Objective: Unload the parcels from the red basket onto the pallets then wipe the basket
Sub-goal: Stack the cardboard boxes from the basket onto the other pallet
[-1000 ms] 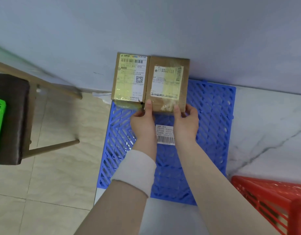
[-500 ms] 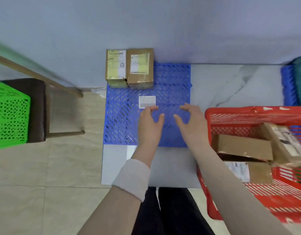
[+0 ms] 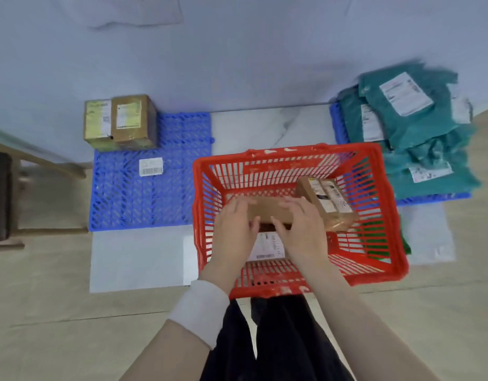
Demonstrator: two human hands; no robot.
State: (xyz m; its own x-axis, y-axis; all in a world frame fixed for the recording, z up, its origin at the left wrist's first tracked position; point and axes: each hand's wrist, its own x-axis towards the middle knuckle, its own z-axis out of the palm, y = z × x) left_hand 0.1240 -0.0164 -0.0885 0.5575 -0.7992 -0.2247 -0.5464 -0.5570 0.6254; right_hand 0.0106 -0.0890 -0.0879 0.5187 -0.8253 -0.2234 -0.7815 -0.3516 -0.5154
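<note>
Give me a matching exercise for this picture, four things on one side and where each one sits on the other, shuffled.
1 teal bags
2 two taped boxes
3 barcode label
4 tilted box

A in the red basket
B left pallet's far corner, by the wall
C piled on the right pallet
D flat on the left pallet's grid

Pairs: 1-C, 2-B, 3-D, 4-A

Both arms reach fwd, close together. L hand & R hand palms down, fingers over top of brown parcel, thumbs curled on its near side. L wrist wears white band.
</note>
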